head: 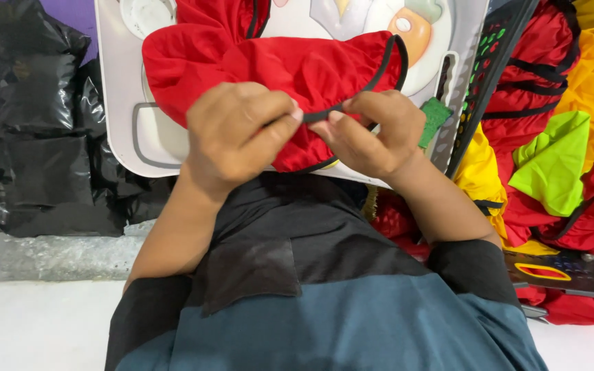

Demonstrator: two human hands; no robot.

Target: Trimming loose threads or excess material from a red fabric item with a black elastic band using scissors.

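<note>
— While both forearms rise from the lower middle of the frame, where do the hands meet?

— Just above the centre. The left hand (238, 134) sits left of centre, knuckles up and wrist bent forward, its fingers curled into a near fist. The right hand (372, 130) faces it from right of centre, fingers folded inward, thumb pointing toward the left hand.

— What are they grasping?

— A red cloth (276, 69) edged with a black trim (386, 65). The fingertips of both hands pinch the trim where it runs between them, thumbs nearly touching. The left hand also bunches red fabric under its palm.

— Where does the cloth lie?

— It spreads across the upper middle of the frame, resting on a white board (115, 82) with a grey outline and a cartoon picture on it. The lower edge of the cloth hangs over the near side of the board, toward the person's dark and blue shirt (311, 302).

— What else is around?

— At the right of the frame lies a pile of cloths (572, 137) in red, yellow and bright green, several with the same black edging. Black plastic bags (29, 117) fill the upper left. A small green piece (434, 117) shows just right of the right hand, on the board's edge.
</note>
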